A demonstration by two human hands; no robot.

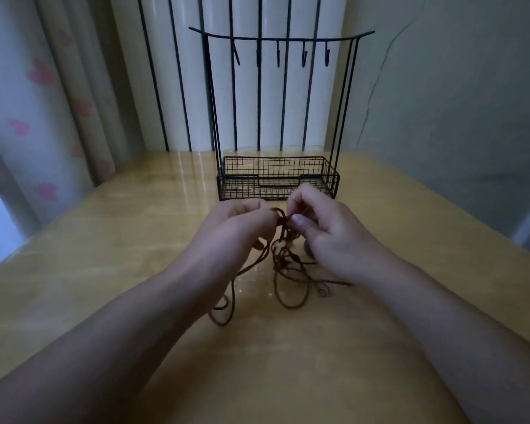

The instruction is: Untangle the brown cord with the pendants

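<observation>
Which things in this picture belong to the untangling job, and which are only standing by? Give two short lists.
Part of the job:
- brown cord, its loops trailing on the table
- pendants strung on it
- left hand and right hand, both pinching the knot

Standing by:
- black wire rack with hooks
- wooden table
- curtain

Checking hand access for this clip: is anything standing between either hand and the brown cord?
Nothing visible does. The left hand and right hand both already pinch the brown cord at its knotted top, above the table. The black wire rack stands behind the hands, apart from the cord.
</observation>
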